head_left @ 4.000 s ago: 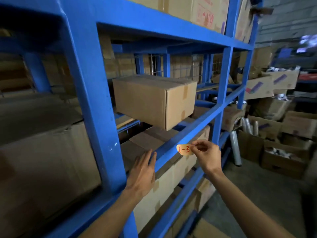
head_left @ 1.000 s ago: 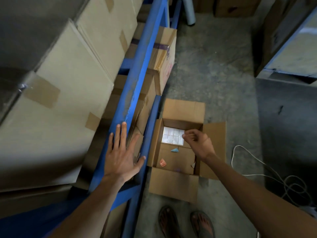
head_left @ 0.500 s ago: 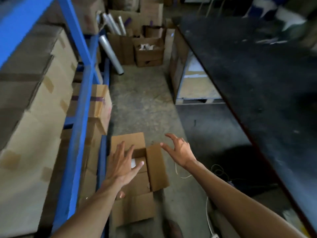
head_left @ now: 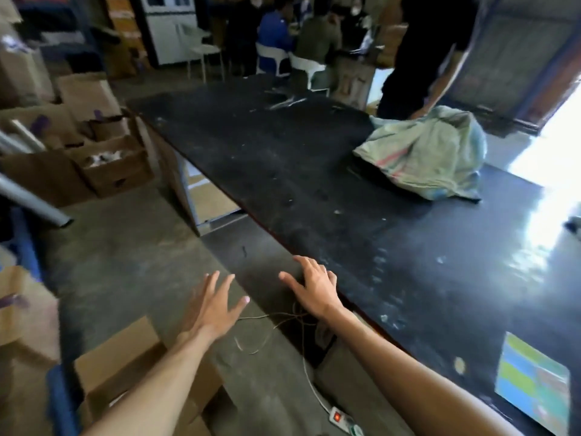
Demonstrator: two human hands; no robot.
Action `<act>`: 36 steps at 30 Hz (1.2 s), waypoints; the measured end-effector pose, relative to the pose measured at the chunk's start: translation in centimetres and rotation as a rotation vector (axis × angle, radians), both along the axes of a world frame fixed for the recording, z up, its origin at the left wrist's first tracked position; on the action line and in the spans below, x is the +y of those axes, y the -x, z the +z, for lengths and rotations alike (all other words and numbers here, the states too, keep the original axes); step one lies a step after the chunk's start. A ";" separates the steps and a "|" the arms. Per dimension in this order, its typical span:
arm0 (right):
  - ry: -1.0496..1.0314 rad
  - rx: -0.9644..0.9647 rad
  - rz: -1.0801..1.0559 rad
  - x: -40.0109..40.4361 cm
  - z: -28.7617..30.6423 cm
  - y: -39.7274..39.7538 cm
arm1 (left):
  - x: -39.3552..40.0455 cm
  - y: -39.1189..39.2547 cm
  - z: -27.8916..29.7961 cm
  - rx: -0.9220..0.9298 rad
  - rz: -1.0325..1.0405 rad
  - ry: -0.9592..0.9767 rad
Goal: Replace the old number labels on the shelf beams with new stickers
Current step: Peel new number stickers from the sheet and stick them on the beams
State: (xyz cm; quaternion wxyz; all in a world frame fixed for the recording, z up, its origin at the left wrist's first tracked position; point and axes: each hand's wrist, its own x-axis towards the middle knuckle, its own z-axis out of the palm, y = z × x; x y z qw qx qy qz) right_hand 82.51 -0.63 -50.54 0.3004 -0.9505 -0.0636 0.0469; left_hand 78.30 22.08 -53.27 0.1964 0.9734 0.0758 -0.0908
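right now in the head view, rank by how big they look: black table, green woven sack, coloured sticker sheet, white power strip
1. black table
2. green woven sack
3. coloured sticker sheet, though it lies nearer the camera, so unsure
4. white power strip

Both hands (head_left: 316,289) now empty, off shelf.

So all we get of ourselves here is two bare forearms: no sleeves, no gloves, no watch or bands. The left hand (head_left: 211,306) and right hand (head_left: 316,287) are both uncovered, with short plain nails and no rings.
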 end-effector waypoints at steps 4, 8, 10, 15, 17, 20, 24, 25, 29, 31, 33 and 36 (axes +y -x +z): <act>-0.026 0.044 -0.148 -10.5 -0.7 1.6 | -10.6 -2.4 -0.1 0.036 -0.120 0.118; -0.037 0.104 -0.363 -21.5 -2.2 3.8 | -22.1 -3.9 -1.0 0.088 -0.294 0.113; -0.050 0.131 -0.482 -26.6 -3.3 5.3 | -27.4 -4.1 -1.4 0.122 -0.379 0.112; -0.082 0.114 -0.842 -36.8 -5.1 9.8 | -38.5 -2.2 -2.2 0.177 -0.597 0.116; -0.069 0.113 -1.006 -39.9 -5.7 11.6 | -42.4 -1.0 -2.7 0.195 -0.677 0.109; -0.027 0.192 -1.168 -43.1 -6.8 14.1 | -46.9 0.6 -3.7 0.240 -0.782 0.117; -0.065 0.358 -1.263 -45.7 -8.8 16.8 | -51.5 2.5 -5.2 0.291 -0.895 0.129; -0.094 0.388 -1.284 -46.1 -9.5 17.4 | -52.4 2.9 -5.7 0.305 -0.929 0.121; -0.136 0.448 -1.317 -46.1 -11.2 18.1 | -54.6 3.8 -7.4 0.332 -1.051 0.032; -0.151 0.452 -1.344 -46.1 -11.5 17.8 | -54.9 4.1 -8.2 0.328 -1.105 -0.057; -0.195 0.455 -1.397 -46.4 -11.6 17.4 | -55.0 4.4 -8.8 0.316 -1.150 -0.128; -0.287 0.449 -1.466 -46.6 -11.7 16.7 | -54.7 4.5 -9.2 0.281 -1.193 -0.190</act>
